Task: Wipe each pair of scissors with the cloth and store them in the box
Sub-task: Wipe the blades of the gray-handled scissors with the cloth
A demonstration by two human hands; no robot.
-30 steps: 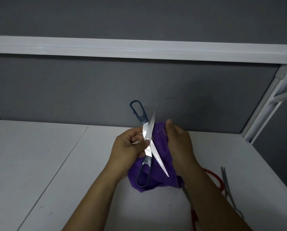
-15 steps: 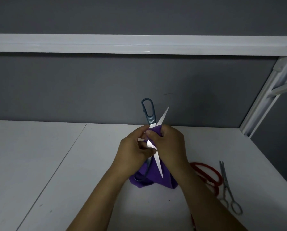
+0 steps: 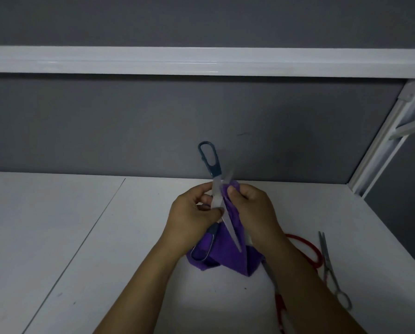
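Blue-handled scissors (image 3: pixel 211 162) are held spread open above the white desk, one handle loop pointing up, the other hanging low. My left hand (image 3: pixel 192 220) pinches them near the pivot. My right hand (image 3: pixel 252 213) grips the purple cloth (image 3: pixel 233 251) and wraps it round the upper part of one blade; the other blade's tip points down over the hanging cloth. No box is in view.
Red-handled scissors (image 3: pixel 307 251) lie on the desk behind my right forearm, with a second red handle (image 3: pixel 280 307) lower down. All-metal scissors (image 3: pixel 329 271) lie at the right. A grey partition wall and a white rail stand behind the white desk (image 3: pixel 57 237).
My right hand slid the cloth up the blade toward its tip. The scissors' blades closed somewhat and tilted more upright. The view shifted slightly.
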